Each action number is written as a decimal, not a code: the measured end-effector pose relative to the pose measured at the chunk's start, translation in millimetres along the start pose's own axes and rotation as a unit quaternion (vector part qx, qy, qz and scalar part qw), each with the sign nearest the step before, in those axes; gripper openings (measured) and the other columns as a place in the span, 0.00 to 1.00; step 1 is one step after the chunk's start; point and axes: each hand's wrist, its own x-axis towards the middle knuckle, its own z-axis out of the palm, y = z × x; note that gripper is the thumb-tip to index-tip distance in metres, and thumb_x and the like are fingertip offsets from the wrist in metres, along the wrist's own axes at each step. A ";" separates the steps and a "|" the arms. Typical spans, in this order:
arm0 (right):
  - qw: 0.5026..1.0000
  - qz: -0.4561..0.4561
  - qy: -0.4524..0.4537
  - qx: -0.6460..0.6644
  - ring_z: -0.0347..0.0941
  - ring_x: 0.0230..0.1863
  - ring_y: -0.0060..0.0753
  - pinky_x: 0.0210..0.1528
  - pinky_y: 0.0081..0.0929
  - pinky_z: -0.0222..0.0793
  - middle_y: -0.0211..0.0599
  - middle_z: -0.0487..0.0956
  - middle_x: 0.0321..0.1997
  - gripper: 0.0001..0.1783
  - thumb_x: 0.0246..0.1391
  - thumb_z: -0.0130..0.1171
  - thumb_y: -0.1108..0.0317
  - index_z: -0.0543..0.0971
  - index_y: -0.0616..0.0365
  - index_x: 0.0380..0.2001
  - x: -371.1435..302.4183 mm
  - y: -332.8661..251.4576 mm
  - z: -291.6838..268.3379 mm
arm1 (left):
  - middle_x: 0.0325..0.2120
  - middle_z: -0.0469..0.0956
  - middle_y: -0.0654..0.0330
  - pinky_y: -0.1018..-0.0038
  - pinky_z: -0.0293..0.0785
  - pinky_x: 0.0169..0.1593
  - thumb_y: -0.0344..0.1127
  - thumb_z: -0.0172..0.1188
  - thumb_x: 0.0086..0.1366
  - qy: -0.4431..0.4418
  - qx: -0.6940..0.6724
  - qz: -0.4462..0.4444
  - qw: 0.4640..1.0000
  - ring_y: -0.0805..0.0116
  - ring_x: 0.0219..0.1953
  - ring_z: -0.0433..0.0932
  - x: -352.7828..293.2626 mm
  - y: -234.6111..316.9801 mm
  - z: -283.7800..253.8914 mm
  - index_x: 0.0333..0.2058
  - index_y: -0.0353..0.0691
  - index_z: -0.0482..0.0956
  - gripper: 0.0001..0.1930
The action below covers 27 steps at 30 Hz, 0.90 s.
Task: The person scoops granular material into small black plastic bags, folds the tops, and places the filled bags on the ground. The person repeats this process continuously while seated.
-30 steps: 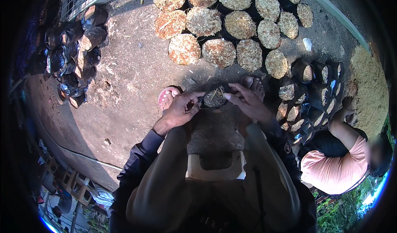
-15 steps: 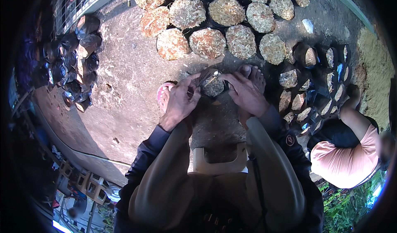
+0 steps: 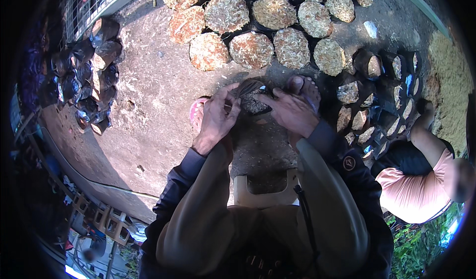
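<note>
Between my feet stands a small black plastic bag (image 3: 250, 87) with pale, crumbly filling (image 3: 253, 103) showing in its mouth. My left hand (image 3: 218, 116) is closed, pinching the bag's raised, folded rim at its left side. From the other side my right hand (image 3: 296, 114) lies over the bag's right edge. Its index finger is stretched out onto the filling, and the hand grips nothing that I can see; its lower fingers are partly hidden.
Larger bags topped with wood shavings (image 3: 251, 50) stand in rows ahead. Small filled black bags (image 3: 368, 66) crowd the right, beside a crouching person (image 3: 414, 190). More dark bags (image 3: 105, 51) stand at left near a wire mesh (image 3: 91, 4). A pale stool edge (image 3: 265, 199) shows between my legs.
My right index finger has moved down onto the bag's filling. A thin pale piece seen near its fingertip is out of sight now. The bag's rim leans over more.
</note>
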 end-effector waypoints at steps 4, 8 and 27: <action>1.000 0.017 -0.015 0.003 0.72 0.65 0.57 0.68 0.48 0.66 0.59 0.69 0.69 0.37 0.61 0.57 0.65 0.65 0.29 0.72 7.0 0.9 0.4 | 0.27 0.78 0.61 0.74 0.75 0.29 0.25 0.63 0.65 0.000 0.010 -0.013 1.000 0.72 0.24 0.76 2.8 1.0 -2.4 0.59 0.41 0.75 0.23; 0.998 -0.032 0.054 -0.013 0.75 0.60 0.60 0.64 0.49 0.70 0.60 0.72 0.66 0.32 0.62 0.55 0.66 0.68 0.36 0.70 4.8 -1.1 -0.7 | 0.26 0.78 0.61 0.73 0.74 0.28 0.23 0.63 0.65 0.001 0.015 -0.004 1.000 0.71 0.23 0.76 4.4 2.1 -4.7 0.59 0.41 0.74 0.23; 0.999 -0.005 -0.013 0.029 0.72 0.66 0.54 0.69 0.48 0.65 0.61 0.72 0.66 0.40 0.62 0.57 0.65 0.60 0.21 0.74 3.2 -15.5 -12.6 | 0.30 0.74 0.58 0.71 0.76 0.34 0.23 0.60 0.67 -0.032 0.081 0.018 0.996 0.67 0.29 0.77 5.0 10.9 -6.3 0.56 0.43 0.83 0.19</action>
